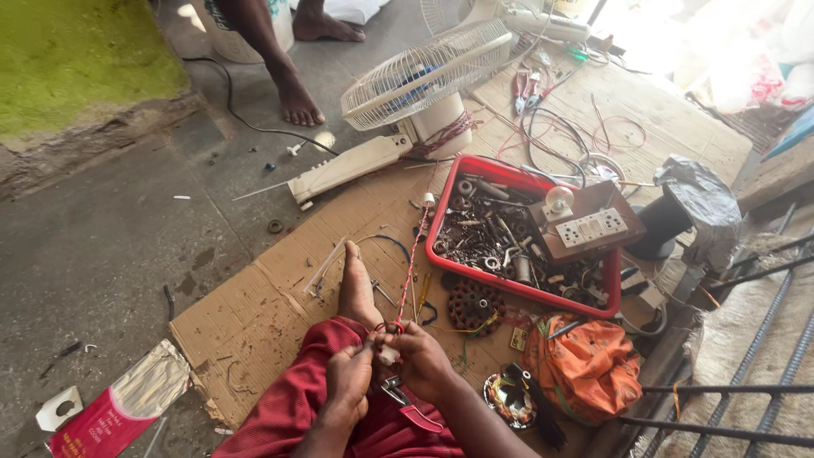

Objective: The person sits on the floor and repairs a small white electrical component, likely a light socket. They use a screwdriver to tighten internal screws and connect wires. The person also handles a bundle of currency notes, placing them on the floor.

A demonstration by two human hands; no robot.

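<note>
I see both hands meeting over my lap, above the red trouser leg [314,390]. My left hand [349,382] and right hand [421,360] are both closed, pinching a small white part [388,354] between their fingertips. A twisted red-and-white wire [412,263] runs up from that part across the cardboard sheet [271,288] on the floor to a white end piece beside the red tray [612,293]. Red-handled pliers [407,403] lie on my lap just below the hands. My bare foot [356,284] rests on the cardboard, just left of the wire. The tray, near the cardboard's right edge, holds metal hardware and a brown switch board [589,225]. A wound motor stator [475,307] sits just below the tray, an orange bag [585,365] to its right. A white fan [428,72] lies at the far edge.
</note>
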